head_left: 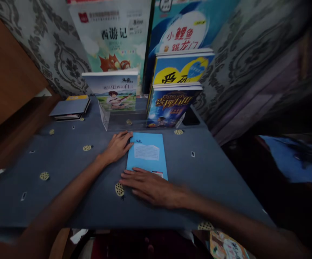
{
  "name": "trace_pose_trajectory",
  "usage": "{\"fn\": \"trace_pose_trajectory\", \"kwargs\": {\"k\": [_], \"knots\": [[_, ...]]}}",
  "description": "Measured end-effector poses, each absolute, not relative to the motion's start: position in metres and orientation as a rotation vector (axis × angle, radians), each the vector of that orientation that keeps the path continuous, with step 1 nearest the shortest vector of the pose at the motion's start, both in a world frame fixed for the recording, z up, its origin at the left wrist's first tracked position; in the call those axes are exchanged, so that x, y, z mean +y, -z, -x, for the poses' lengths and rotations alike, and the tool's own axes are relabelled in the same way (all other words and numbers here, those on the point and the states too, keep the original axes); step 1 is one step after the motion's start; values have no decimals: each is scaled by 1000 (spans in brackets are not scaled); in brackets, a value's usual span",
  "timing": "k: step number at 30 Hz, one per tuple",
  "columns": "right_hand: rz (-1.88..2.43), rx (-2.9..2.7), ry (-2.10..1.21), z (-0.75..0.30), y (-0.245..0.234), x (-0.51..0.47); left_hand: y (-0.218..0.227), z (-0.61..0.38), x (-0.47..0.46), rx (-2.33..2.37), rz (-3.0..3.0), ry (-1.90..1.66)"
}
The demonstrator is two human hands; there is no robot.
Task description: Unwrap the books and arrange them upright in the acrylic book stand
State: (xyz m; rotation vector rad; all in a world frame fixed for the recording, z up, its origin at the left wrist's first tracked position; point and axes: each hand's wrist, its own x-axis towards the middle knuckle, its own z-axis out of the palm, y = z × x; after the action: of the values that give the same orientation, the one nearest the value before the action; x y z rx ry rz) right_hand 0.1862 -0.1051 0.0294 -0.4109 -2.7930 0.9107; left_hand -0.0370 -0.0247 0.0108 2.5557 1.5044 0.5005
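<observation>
A light blue book (147,158) lies flat on the table, showing a white text panel and a barcode near its lower edge. My left hand (118,145) rests at the book's upper left corner, its thumb and fingertips touching the edge. Across the lower end of the book lies my right hand (150,187), palm down with fingers stretched out to the left; it covers part of the bottom edge. Neither hand lifts the book. Just beyond it stands a clear display rack (118,122) with upright books.
The rack holds a pale green-blue book (120,90) and a dark blue book (169,108). A yellow-and-blue book (181,68) and large picture books stand behind. A small book stack (71,108) lies at left, a dark phone-like object (190,117) at right. A patterned cloth covers the table (72,162).
</observation>
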Motion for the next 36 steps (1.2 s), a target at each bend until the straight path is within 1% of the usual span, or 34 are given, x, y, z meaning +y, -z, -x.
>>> {"fn": "trace_pose_trajectory", "kwargs": {"k": [4,9,13,17,23,28,36], "knots": [[712,-2645,-825,-217,-22,-64,-8,37,-24,1504,-2565,-535],[902,-2465,-657,-256,0,-2,-10,37,-24,1509,-2604,-473],[911,-2409,-704,-268,3,16,-16,35,-24,1512,-2701,-415],[917,-2355,-781,-270,-1,17,-24,25,-21,1429,-2844,-284],[889,-2264,-912,-271,-1,20,-35,-20,-17,1229,-3001,-190],[866,-2270,-874,-272,5,22,-43,-49,-19,1138,-3021,-164],[862,-2333,-823,-272,3,20,-44,-45,-36,922,-2918,-89]]}}
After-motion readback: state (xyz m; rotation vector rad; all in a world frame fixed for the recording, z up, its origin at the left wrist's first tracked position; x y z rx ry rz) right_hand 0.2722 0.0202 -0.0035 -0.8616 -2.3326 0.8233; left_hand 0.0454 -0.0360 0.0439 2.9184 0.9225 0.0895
